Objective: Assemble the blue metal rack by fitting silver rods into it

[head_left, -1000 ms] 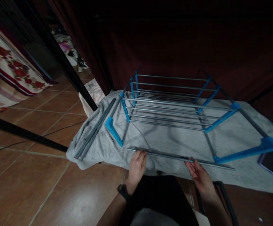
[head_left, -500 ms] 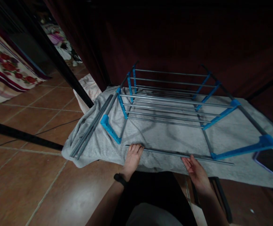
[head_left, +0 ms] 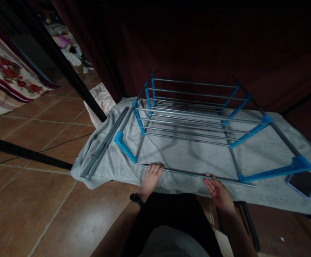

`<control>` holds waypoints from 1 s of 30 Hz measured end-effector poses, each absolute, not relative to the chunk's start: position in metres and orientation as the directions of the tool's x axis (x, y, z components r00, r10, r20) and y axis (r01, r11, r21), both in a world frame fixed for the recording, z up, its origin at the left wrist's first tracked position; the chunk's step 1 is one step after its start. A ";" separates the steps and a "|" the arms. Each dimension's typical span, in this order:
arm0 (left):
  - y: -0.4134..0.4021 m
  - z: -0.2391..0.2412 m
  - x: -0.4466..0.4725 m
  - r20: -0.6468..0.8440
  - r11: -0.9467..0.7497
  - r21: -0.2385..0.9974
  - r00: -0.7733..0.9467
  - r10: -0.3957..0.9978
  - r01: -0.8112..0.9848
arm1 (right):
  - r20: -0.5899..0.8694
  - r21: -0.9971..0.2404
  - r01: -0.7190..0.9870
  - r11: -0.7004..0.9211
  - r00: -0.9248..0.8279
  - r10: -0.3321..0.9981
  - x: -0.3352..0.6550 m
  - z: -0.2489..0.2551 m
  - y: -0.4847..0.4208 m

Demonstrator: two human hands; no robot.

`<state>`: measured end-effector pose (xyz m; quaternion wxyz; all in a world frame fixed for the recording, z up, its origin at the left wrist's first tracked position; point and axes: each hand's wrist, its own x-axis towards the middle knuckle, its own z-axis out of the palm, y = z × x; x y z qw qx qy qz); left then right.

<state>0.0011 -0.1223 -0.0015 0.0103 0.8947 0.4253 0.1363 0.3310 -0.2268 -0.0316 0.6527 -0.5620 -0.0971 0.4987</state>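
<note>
A slim metal rod (head_left: 183, 172) lies crosswise along the near edge of the grey blanket. My left hand (head_left: 153, 175) is closed over it near its left end. Farther right, my right hand (head_left: 217, 191) holds the rod lightly at the fingers, palm turned up. Just beyond stands a partly assembled drying rack (head_left: 184, 112) of grey tubes and blue plastic brackets, with several crossbars fitted. Its near left bracket (head_left: 125, 147) and near right bracket (head_left: 275, 172) point towards me. The rod's right part passes close in front of the right bracket's tip; contact is unclear.
Several loose grey tubes (head_left: 104, 144) lie on the blanket (head_left: 171, 157) at the left. A phone (head_left: 302, 182) rests at the right, partly under the bracket. Dark metal bars (head_left: 26, 151) cross the left side above the tiled floor (head_left: 61, 214).
The rod has shifted slightly left, its right end now nearer the right bracket's tip. My right hand has moved a little left; my left hand keeps its hold near the left end.
</note>
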 end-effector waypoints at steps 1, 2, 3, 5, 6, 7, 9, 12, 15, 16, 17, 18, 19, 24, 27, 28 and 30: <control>-0.122 -0.003 0.001 0.245 -0.635 0.126 0.596 0.765 0.763 | -0.445 -0.822 -0.556 -0.127 0.486 0.752 0.330 -0.031 -0.226; -0.122 -0.004 0.001 0.255 -0.632 0.119 0.591 0.765 0.766 | -0.458 -0.811 -0.572 -0.123 0.489 0.743 0.329 -0.030 -0.225; -0.122 -0.005 0.000 0.265 -0.631 0.114 0.589 0.764 0.767 | -0.472 -0.799 -0.590 -0.118 0.493 0.731 0.327 -0.029 -0.224; -0.122 -0.007 0.000 0.282 -0.631 0.106 0.585 0.761 0.769 | -0.496 -0.777 -0.622 -0.103 0.502 0.708 0.324 -0.027 -0.221; -0.122 -0.008 -0.001 0.289 -0.633 0.102 0.586 0.757 0.768 | -0.507 -0.766 -0.636 -0.096 0.505 0.699 0.323 -0.025 -0.220; -0.122 -0.008 -0.002 0.300 -0.632 0.096 0.583 0.755 0.769 | -0.515 -0.756 -0.649 -0.087 0.507 0.691 0.322 -0.024 -0.219; -0.121 -0.010 -0.003 0.321 -0.632 0.085 0.580 0.749 0.770 | -0.526 -0.735 -0.674 -0.070 0.502 0.687 0.319 -0.020 -0.217; -0.119 -0.012 -0.006 0.345 -0.654 0.070 0.596 0.725 0.754 | -0.538 -0.721 -0.691 -0.054 0.509 0.672 0.315 -0.015 -0.215; -0.118 -0.014 -0.007 0.367 -0.671 0.041 0.614 0.699 0.740 | -0.545 -0.717 -0.695 -0.043 0.522 0.657 0.312 -0.010 -0.214; -0.117 -0.015 -0.008 0.372 -0.674 0.035 0.616 0.694 0.738 | -0.541 -0.716 -0.697 -0.038 0.519 0.662 0.311 -0.009 -0.214; -0.116 -0.016 -0.009 0.376 -0.678 0.029 0.621 0.688 0.734 | -0.536 -0.715 -0.699 -0.033 0.517 0.668 0.310 -0.008 -0.213; -0.115 -0.017 -0.010 0.379 -0.681 0.022 0.625 0.683 0.732 | -0.531 -0.714 -0.700 -0.025 0.518 0.670 0.309 -0.007 -0.213; -0.113 -0.019 -0.011 0.382 -0.685 0.014 0.629 0.677 0.729 | -0.527 -0.714 -0.700 -0.016 0.523 0.670 0.308 -0.006 -0.213; -0.106 -0.024 -0.014 0.403 -0.709 -0.032 0.658 0.636 0.705 | -0.534 -0.710 -0.704 -0.006 0.534 0.655 0.307 -0.007 -0.209; -0.105 -0.022 -0.014 0.410 -0.720 -0.044 0.670 0.619 0.693 | -0.548 -0.701 -0.713 -0.008 0.532 0.645 0.308 -0.009 -0.207; -0.105 -0.021 -0.014 0.412 -0.721 -0.050 0.672 0.616 0.691 | -0.551 -0.698 -0.716 -0.008 0.530 0.645 0.308 -0.009 -0.206; -0.105 -0.020 -0.013 0.414 -0.722 -0.067 0.678 0.608 0.688 | -0.553 -0.691 -0.723 -0.001 0.527 0.645 0.308 -0.010 -0.205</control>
